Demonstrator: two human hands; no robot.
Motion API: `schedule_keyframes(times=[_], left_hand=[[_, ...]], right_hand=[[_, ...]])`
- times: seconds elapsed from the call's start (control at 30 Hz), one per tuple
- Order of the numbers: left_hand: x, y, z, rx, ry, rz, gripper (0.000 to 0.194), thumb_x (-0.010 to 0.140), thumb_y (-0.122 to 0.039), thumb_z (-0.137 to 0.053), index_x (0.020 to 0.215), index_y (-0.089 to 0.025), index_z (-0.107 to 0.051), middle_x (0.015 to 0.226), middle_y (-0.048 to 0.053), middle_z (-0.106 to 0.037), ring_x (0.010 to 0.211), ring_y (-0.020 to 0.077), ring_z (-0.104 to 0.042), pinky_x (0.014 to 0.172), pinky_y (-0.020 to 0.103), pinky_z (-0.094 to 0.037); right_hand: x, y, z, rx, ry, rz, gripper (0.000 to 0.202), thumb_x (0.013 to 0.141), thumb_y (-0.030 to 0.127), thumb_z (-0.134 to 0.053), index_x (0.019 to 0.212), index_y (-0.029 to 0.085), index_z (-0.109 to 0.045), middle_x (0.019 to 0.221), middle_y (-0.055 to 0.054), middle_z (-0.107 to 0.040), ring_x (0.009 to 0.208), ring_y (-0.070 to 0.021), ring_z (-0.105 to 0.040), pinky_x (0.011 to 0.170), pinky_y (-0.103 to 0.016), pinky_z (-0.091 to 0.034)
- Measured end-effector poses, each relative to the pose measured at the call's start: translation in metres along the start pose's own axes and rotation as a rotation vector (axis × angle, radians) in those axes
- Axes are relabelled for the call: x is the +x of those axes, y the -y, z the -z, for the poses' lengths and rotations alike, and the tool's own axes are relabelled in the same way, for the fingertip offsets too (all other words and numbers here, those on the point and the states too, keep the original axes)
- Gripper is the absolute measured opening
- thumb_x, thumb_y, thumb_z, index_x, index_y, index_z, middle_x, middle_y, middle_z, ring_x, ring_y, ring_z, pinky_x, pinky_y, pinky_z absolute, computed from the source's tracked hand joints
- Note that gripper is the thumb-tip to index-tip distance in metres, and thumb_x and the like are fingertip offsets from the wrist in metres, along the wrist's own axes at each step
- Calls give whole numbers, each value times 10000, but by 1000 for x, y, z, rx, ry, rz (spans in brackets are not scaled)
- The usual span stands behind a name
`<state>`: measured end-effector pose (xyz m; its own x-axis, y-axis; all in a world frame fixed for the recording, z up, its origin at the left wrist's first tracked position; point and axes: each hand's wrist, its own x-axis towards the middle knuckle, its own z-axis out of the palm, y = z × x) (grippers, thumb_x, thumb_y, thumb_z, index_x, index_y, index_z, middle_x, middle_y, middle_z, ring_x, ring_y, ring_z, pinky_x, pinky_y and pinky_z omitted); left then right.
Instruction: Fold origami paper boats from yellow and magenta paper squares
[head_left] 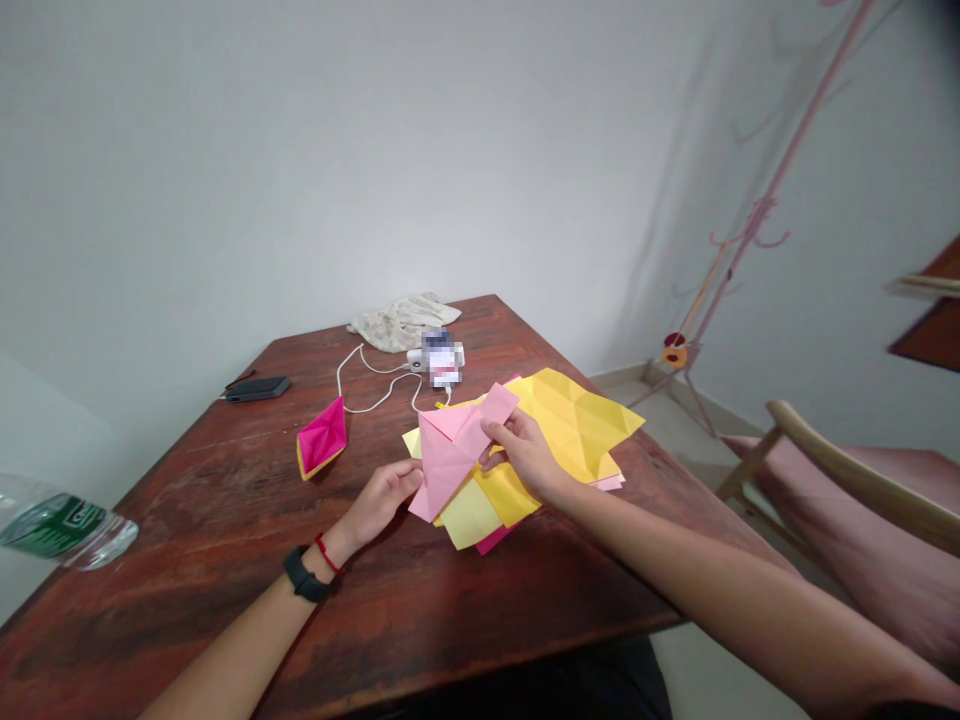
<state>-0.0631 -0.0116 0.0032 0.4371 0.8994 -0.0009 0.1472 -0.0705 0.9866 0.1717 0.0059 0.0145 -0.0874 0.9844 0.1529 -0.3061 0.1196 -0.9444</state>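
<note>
Between my hands is a partly folded sheet of light pink origami paper point(448, 458), tilted above a stack of paper. My left hand point(386, 500) pinches its lower left edge. With thumb and fingers, my right hand point(521, 450) grips its right side near the upper corner. Under and behind it lie yellow paper sheets point(574, 415), one of them creased, with pink edges showing below. To the left, apart from both hands, sits a folded paper boat point(322, 440), magenta inside with a yellow rim.
On the wooden table point(225, 510) are a black power bank point(257, 389), a phone-like device point(442, 360) with white cables, and a crumpled cloth point(405, 320). A water bottle point(64, 525) is at far left. A chair point(847, 500) and pink coat rack point(757, 215) stand right.
</note>
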Motion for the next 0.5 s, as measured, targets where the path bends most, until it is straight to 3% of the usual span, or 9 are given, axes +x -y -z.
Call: schedule_keyframes(times=[0.1, 0.23, 0.37, 0.5], left_hand=[[1, 1, -3, 27, 44, -2, 420, 746, -483, -791, 964, -137, -700, 846, 64, -724, 758, 187, -652, 680, 267, -496], [2, 3, -4, 109, -24, 0, 341, 753, -445, -793, 847, -137, -682, 705, 15, -661, 595, 125, -557, 554, 223, -428], [1, 2, -3, 160, -63, -13, 333, 773, -448, -771, 828, -131, -685, 672, 10, -641, 573, 120, -528, 530, 223, -416], [3, 2, 2, 197, -141, -44, 322, 802, -443, -736, 870, -131, -688, 697, 27, -675, 568, 128, -545, 537, 235, -434]], right_hand=[[-1, 0, -1, -15, 18, -8, 387, 757, 508, -725, 889, 178, -573, 681, 3, -660, 484, -125, -622, 426, -241, -549], [1, 3, 2, -36, 5, 33, 364, 782, 515, -702, 870, 182, -583, 639, 30, -606, 469, -101, -576, 407, -206, -497], [6, 8, 7, -78, -42, 92, 323, 783, 477, -704, 778, 192, -551, 588, 50, -554, 446, -85, -526, 405, -199, -462], [10, 13, 13, -139, -71, 102, 233, 770, 388, -678, 773, 187, -559, 608, 30, -584, 474, -103, -570, 425, -210, -487]])
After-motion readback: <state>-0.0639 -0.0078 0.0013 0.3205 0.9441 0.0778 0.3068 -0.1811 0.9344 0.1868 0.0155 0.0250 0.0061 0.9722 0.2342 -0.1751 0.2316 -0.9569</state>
